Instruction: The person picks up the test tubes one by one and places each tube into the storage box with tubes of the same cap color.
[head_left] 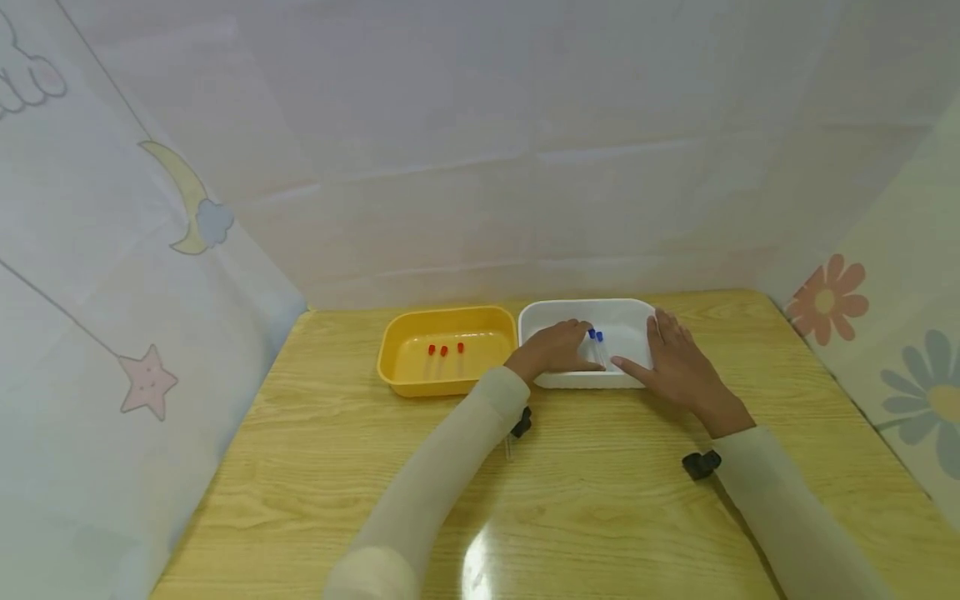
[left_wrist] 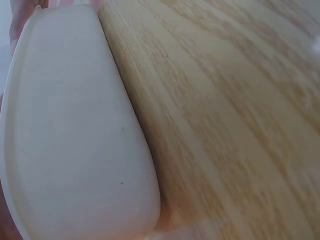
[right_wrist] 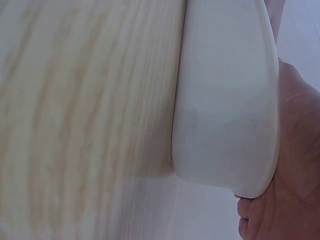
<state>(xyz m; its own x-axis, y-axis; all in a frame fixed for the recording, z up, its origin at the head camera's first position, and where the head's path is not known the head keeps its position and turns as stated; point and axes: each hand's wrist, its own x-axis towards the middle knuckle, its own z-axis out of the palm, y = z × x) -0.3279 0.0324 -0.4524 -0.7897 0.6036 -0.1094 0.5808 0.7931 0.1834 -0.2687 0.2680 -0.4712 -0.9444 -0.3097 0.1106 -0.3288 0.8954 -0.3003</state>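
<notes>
My left hand (head_left: 555, 347) reaches over the front left of a white tray (head_left: 626, 312). Its fingertips are beside the blue caps of two clear tubes (head_left: 599, 337) lying in the tray, while the thumb extends near their lower ends. The hand partly hides the tubes, and whether it touches them is unclear. At the tray's right end, my right hand (head_left: 678, 367) rests over the rim with fingers straight and thumb pointing inward. In the right wrist view, the palm (right_wrist: 300, 150) lies against the tray's rim. The left wrist view shows mostly the tray's outer wall (left_wrist: 75, 125).
A yellow tray (head_left: 390, 379) stands left of the white one, holding several clear tubes with red caps (head_left: 444, 351). Under my left forearm, a clear tube (head_left: 509, 448) partly shows on the wooden table (head_left: 585, 500). A sheet-covered wall (head_left: 480, 225) rises behind.
</notes>
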